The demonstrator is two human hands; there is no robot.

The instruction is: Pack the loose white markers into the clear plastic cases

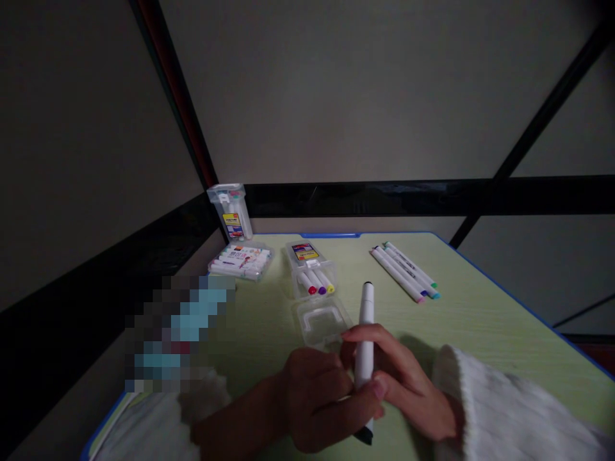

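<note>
A white marker (367,320) with black ends is tilted nearly upright at the front of the table, held between both of my hands. My left hand (321,400) is closed round its lower part, with the black bottom end poking out beneath. From the other side, the fingers of my right hand (408,384) grip the marker's middle. Just beyond my hands lies a clear plastic marker case (312,262) with its lid (324,322) swung open toward me. Red, purple and yellow marker ends show at its mouth.
Several loose white markers (403,272) lie side by side at the right. At the back left, a clear marker case (234,214) stands upright behind a flat pack of markers (243,260). The pale green table (480,320) has a blue edge; a pixelated patch covers its left side.
</note>
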